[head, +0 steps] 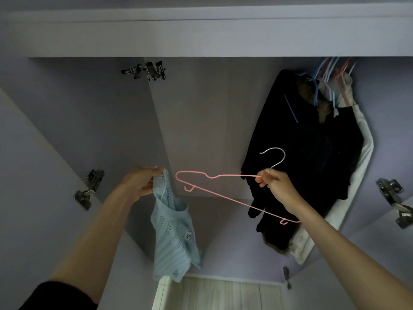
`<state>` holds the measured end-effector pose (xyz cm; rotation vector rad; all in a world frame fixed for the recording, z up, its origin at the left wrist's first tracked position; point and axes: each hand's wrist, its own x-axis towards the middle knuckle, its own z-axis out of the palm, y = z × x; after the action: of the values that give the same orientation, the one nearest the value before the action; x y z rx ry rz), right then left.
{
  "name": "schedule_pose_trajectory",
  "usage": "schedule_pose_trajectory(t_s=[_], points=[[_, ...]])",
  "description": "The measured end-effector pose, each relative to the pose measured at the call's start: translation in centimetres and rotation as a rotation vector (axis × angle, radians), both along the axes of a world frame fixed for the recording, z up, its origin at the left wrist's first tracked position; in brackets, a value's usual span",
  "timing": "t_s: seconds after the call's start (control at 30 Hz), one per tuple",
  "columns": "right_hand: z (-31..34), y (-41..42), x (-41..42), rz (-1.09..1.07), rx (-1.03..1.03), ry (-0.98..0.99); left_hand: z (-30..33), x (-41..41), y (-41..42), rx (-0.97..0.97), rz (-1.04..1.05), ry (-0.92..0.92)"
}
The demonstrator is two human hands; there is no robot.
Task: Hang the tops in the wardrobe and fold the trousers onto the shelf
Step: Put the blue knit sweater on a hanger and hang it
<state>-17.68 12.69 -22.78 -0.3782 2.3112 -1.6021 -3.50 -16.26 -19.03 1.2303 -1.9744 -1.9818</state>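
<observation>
I look up into the open wardrobe. My left hand [139, 181] grips the top edge of a light blue knitted top [173, 238], which hangs limp below it. My right hand [276, 186] pinches a pink wire hanger [214, 191] at the base of its silver hook. The hanger is tilted, with its left end close to the top and apart from it. No trousers are in view.
Dark and white garments [312, 153] hang at the right on coloured hangers [328, 79]. A bunch of metal clips [148, 70] hangs at the upper left. Door hinges [89, 189] [395, 200] sit on both sides. A white drawer unit [214, 294] stands below.
</observation>
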Motion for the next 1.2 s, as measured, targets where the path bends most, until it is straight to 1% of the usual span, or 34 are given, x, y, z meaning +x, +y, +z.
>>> schedule_pose_trajectory(t_s=[0.13, 0.3, 0.47, 0.6, 0.67, 0.73, 0.83, 0.9, 0.93, 0.97, 1.03, 1.07, 1.1, 1.2], points=[[0.1, -1.2, 0.3, 0.055, 0.018, 0.04, 0.6, -0.3, -0.1, -0.083, -0.037, 0.027], [1.1, -2.9, 0.2, 0.113, 0.072, 0.143, 1.1, -0.6, 0.4, -0.15, -0.109, 0.06], [1.6, -4.4, 0.6, 0.254, 0.153, 0.228, 1.4, -1.3, 1.1, -0.215, -0.199, 0.107], [1.9, -6.1, 1.4, 0.329, 0.253, 0.336, 2.2, -1.8, 1.6, -0.344, -0.286, 0.142], [2.1, -6.8, 1.9, 0.334, 0.265, 0.372, 2.5, -1.8, 1.6, -0.41, -0.33, 0.15], [2.3, -7.3, 2.1, 0.278, 0.24, 0.382, 2.7, -1.7, 1.6, -0.468, -0.4, 0.128], [2.6, -7.5, 2.1, 0.17, 0.116, 0.286, 2.8, -1.5, 1.6, -0.572, -0.51, 0.06], [2.4, -7.2, 2.0, 0.117, -0.017, 0.173, 2.8, -1.2, 1.5, -0.579, -0.521, 0.046], [2.1, -6.9, 2.0, 0.083, -0.083, 0.121, 2.7, -1.0, 1.4, -0.608, -0.492, 0.08], [1.8, -6.6, 2.0, 0.049, -0.139, 0.078, 2.7, -0.8, 1.1, -0.691, -0.419, 0.139], [1.1, -5.7, 1.7, 0.0, -0.214, 0.003, 2.4, -0.4, -0.2, -0.904, -0.182, 0.25], [0.9, -5.4, 1.5, -0.019, -0.245, -0.037, 2.2, -0.3, -1.0, -0.954, -0.096, 0.273], [0.7, -5.1, 1.3, -0.035, -0.272, -0.074, 1.9, -0.2, -1.6, -0.924, -0.074, 0.267], [0.9, -4.5, 0.7, -0.072, -0.338, -0.136, 0.8, -0.3, -1.8, -0.597, -0.175, 0.157]])
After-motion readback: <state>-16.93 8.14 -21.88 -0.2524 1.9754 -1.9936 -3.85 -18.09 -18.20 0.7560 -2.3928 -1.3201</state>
